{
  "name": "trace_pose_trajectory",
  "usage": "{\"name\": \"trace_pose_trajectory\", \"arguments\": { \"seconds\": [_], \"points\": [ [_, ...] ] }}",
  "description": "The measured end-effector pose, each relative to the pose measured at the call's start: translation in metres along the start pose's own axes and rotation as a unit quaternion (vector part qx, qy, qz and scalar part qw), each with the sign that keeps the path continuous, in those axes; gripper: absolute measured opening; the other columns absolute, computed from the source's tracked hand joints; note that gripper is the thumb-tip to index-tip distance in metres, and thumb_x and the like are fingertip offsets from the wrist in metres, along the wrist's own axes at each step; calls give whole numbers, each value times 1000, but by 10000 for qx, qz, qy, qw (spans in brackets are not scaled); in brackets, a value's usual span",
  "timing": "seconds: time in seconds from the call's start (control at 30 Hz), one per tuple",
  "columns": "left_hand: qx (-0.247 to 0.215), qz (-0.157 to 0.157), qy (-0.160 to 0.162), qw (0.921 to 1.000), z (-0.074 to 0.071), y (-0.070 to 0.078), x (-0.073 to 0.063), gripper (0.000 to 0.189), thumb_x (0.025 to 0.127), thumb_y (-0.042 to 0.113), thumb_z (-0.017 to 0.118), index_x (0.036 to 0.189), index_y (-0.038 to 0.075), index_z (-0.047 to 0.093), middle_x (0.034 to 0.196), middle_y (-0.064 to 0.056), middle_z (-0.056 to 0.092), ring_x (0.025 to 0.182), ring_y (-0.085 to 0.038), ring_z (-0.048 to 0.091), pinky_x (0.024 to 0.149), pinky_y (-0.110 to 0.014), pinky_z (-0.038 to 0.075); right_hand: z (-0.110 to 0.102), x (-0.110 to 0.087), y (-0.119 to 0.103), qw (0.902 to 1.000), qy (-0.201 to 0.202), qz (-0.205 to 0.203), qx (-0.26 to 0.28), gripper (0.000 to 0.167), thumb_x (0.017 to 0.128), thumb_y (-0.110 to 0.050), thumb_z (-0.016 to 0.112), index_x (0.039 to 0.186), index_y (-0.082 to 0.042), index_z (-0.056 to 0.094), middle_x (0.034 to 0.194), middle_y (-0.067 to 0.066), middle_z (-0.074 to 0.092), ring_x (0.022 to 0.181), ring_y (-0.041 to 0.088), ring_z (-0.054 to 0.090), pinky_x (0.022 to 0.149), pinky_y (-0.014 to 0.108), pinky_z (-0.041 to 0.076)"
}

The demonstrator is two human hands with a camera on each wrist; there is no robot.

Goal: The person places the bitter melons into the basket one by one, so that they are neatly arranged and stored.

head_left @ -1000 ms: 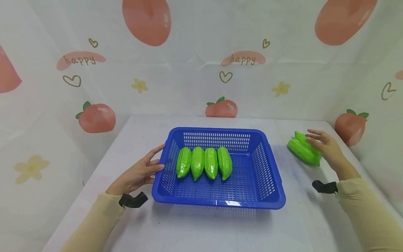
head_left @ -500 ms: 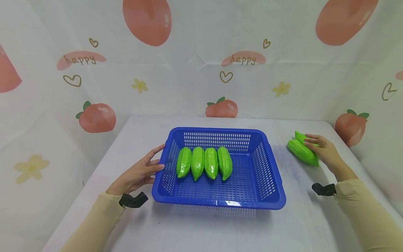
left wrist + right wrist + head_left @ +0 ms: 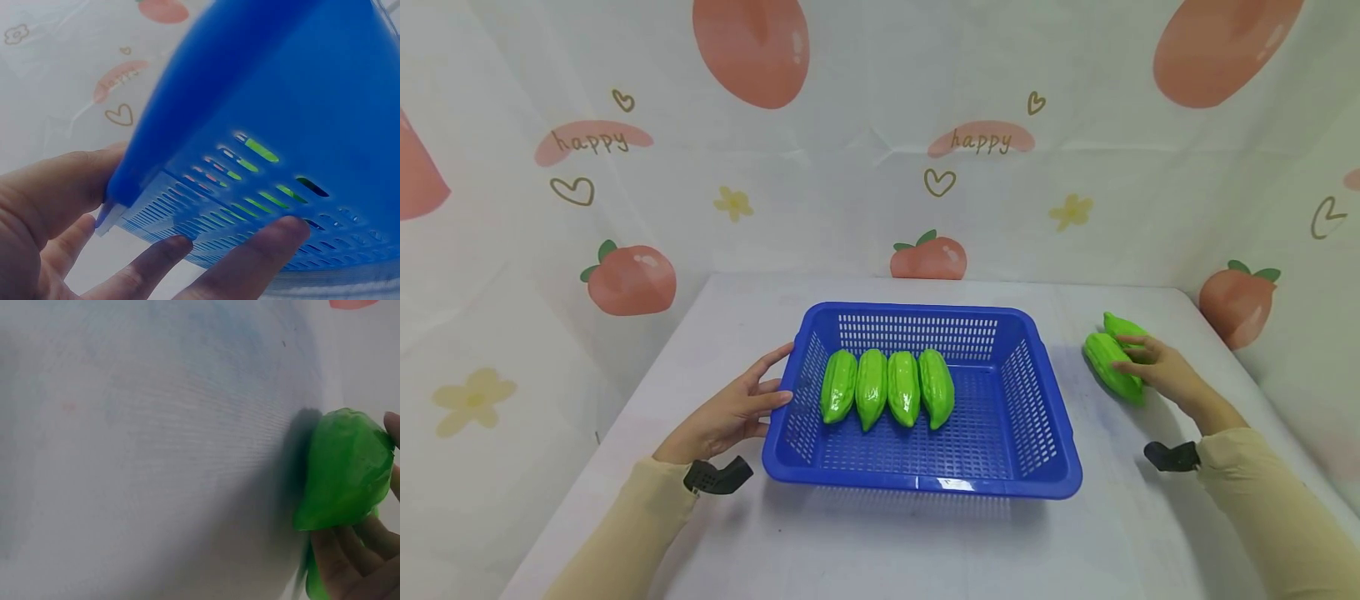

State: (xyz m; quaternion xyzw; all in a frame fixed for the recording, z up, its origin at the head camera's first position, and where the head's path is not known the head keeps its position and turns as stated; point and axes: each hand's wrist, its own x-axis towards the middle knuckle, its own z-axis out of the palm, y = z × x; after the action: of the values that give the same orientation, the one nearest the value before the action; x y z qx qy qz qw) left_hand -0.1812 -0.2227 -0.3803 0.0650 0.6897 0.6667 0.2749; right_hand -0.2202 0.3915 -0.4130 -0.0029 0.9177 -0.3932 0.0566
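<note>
In the head view a blue plastic basket stands mid-table with several bright green ridged bitter melons side by side in it. My left hand touches its left side; in the left wrist view spread fingers lie along the slotted wall and the thumb meets the rim. On the right, my right hand holds the nearer of two bitter melons. The right wrist view shows this bitter melon between thumb and fingers. The farther bitter melon lies behind, partly hidden by the fingers.
The basket rests on a white-covered table. Behind and beside it hangs a white cloth printed with peaches, hearts and flowers. A black wrist device sits below the left hand, another black device below the right.
My right hand has moved left and slightly down onto the nearer bitter melon, whose near end has swung left. The left hand and basket have stayed put.
</note>
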Motion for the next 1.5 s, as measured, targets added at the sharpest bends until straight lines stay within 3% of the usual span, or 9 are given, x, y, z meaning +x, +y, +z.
{"name": "trace_pose_trajectory", "arguments": {
  "seconds": [0.1,0.17,0.27,0.33,0.43,0.57,0.8,1.0,1.5],
  "points": [
    [-30,0,-27,10000,0,0,0,80,97,17,59,155,38,8,147,-28,37,107,-31,66,86,-53,54,-1,1,0,9997,-218,113,-23,69,94,-24,63,142,11,28,136,47,34,108,23,54,70,16,47],
    [-49,-8,-20,10000,0,0,1,80,97,17,60,154,38,8,147,-27,37,106,-30,66,86,-53,55,-2,2,-1,9991,-358,210,-73,72,94,-24,63,143,11,25,137,48,31,119,46,46,77,22,51],
    [-70,-8,-28,10000,-1,0,1,80,97,17,60,155,38,8,147,-28,37,106,-30,66,86,-53,54,-4,5,-2,9976,-568,367,-120,75,95,-27,62,145,12,21,138,49,27,126,56,36,91,44,53],
    [-55,-6,-18,10000,0,0,1,80,97,17,60,155,38,8,147,-27,37,106,-30,66,86,-53,54,-5,6,-4,9965,-679,462,-160,77,95,-29,61,145,12,19,138,50,24,127,58,34,98,58,46],
    [-14,-2,-11,10000,0,0,1,80,97,17,60,155,37,8,147,-28,37,107,-30,66,86,-53,55,-6,9,-7,9946,-786,641,-209,80,95,-32,60,146,12,17,139,50,21,128,58,32,102,64,39],
    [1,6,-3,10000,0,0,0,80,97,18,60,155,38,8,147,-27,37,107,-31,66,86,-53,55,-6,11,-10,9933,-809,784,-241,79,96,-33,58,146,12,17,139,50,20,128,58,31,103,64,39],
    [-33,-1,-12,10000,-1,-1,1,80,96,18,60,154,38,8,147,-27,38,106,-31,67,86,-53,54,-8,9,-14,9960,-663,585,-153,76,97,-29,57,146,13,17,138,51,25,124,55,39,98,57,47],
    [-42,-6,2,10000,-2,-3,1,80,96,18,60,154,40,9,147,-25,39,106,-31,67,85,-54,54,-14,9,-21,9975,-543,448,-49,75,97,-28,58,147,11,18,139,51,24,127,56,36,95,50,51],
    [-44,-43,60,10000,-2,-2,0,80,96,17,60,154,40,10,145,-23,42,105,-32,67,85,-53,55,-29,9,-60,9984,-258,167,477,80,98,-29,56,152,3,7,145,44,22,132,54,31,102,65,37]
  ]
}}
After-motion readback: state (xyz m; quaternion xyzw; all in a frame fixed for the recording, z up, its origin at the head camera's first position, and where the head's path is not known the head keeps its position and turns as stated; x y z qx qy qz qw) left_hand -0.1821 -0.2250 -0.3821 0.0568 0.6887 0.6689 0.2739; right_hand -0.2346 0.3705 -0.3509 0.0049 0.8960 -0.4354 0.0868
